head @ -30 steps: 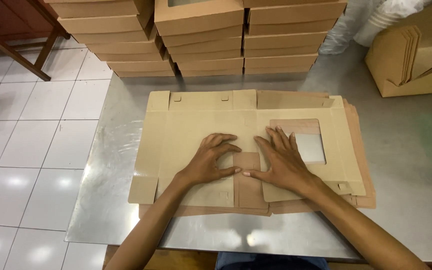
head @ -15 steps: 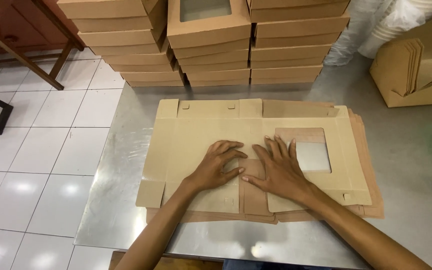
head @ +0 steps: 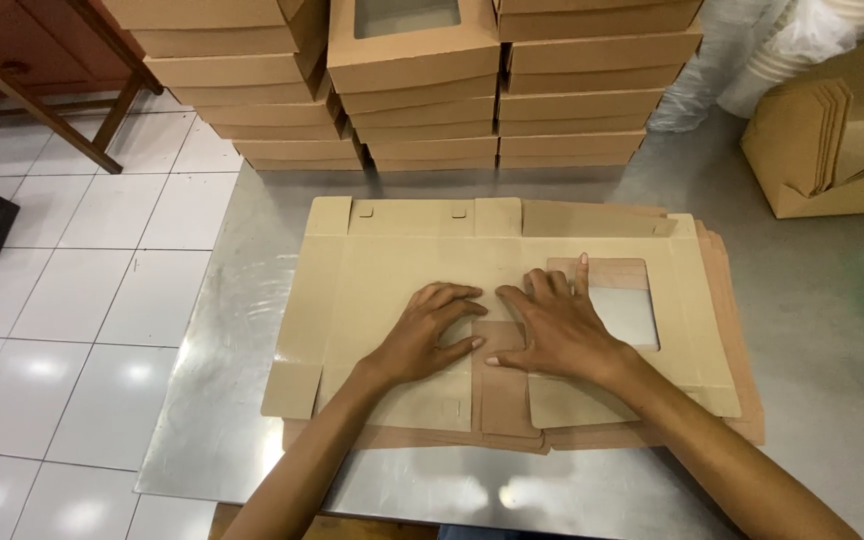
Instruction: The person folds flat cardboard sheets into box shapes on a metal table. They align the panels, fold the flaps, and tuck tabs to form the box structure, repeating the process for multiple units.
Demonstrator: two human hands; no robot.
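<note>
Left hand (head: 430, 335): palm down, fingers spread, pressing flat.
Right hand (head: 555, 328): palm down, fingers splayed, beside the left.
Forearms: bare, angled inward.

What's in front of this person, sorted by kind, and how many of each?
Hands: 2, left hand and right hand, both flat on the top flat box blank
Pile of flat blanks: 1
Stacks of folded boxes: 3
Open carton: 1
Steel table: 1
Total: 8
</note>
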